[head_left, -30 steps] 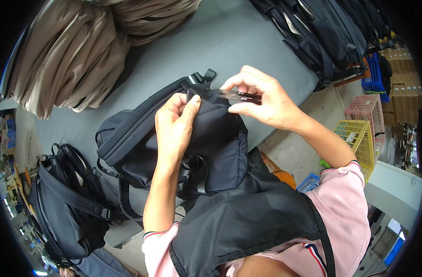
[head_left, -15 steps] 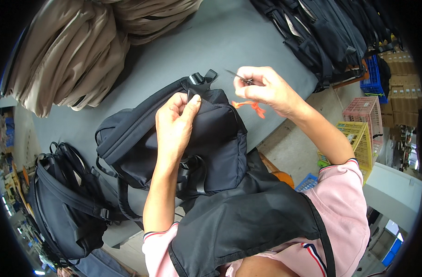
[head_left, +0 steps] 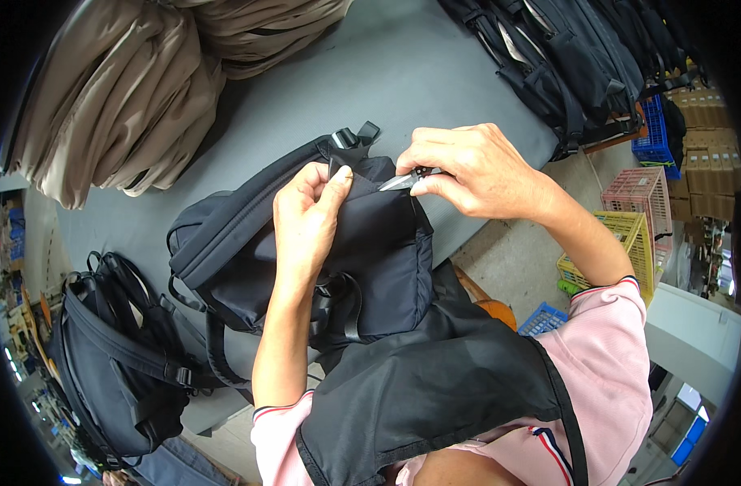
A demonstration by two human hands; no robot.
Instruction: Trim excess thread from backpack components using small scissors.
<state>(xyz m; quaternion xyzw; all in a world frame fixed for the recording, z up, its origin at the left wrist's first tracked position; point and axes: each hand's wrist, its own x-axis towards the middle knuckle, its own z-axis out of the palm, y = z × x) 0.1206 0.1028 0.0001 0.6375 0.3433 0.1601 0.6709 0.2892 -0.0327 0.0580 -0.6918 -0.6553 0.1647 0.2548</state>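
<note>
A black backpack point(head_left: 362, 267) lies in front of me on the grey table, its padded strap and buckle toward the far side. My left hand point(head_left: 310, 211) pinches the fabric along the bag's upper edge between thumb and fingers. In my right hand point(head_left: 476, 174) are small thread snips point(head_left: 403, 180), their metal blades pointing left against the edge of the fabric, a short way right of my left fingertips. Whether a thread lies between the blades is too small to tell.
Beige bags point(head_left: 127, 105) are piled at the far left of the grey table point(head_left: 370, 81). More black backpacks point(head_left: 557, 65) lie at the far right, and another backpack point(head_left: 119, 348) is at the near left. Yellow point(head_left: 630, 239) and pink crates point(head_left: 642, 194) stand on the floor to the right.
My right hand has come down and turned, bringing the snips' blades to the bag's edge. The orange cord that hung beneath it is now hidden. My left hand stays put.
</note>
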